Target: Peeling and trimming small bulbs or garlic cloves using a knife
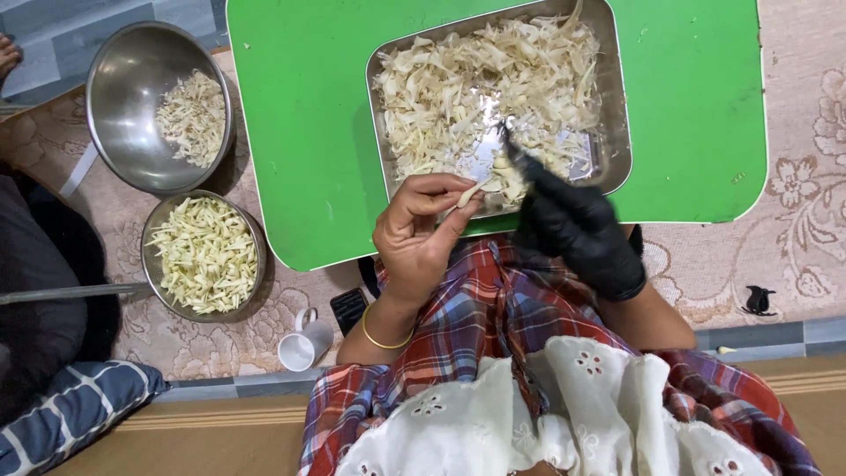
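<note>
Pale strip (470,193): a short cream piece pinched between thumb and fingertips of the left hand (421,236), held over the near rim of the steel tray (619,132). Long axis runs from the left fingers up and rightward, toward the right hand.

Right hand (577,231): in a black glove, closed around a dark, thin blade (511,145) whose tip points away from the body, over the tray. The blade lies just right of the strip; the right hand is the nearer to the tray's contents.

Steel tray: rectangular, on a green counter (300,132), holding a loose heap of pale shreds (458,88), with bare metal showing at centre.

Large steel bowl (115,88), far left: a small mound of shreds.

Smaller steel bowl (256,242), below it: fuller, with short yellowish cut sticks.

White mug (304,345): on the patterned mat, contents not visible.
</note>
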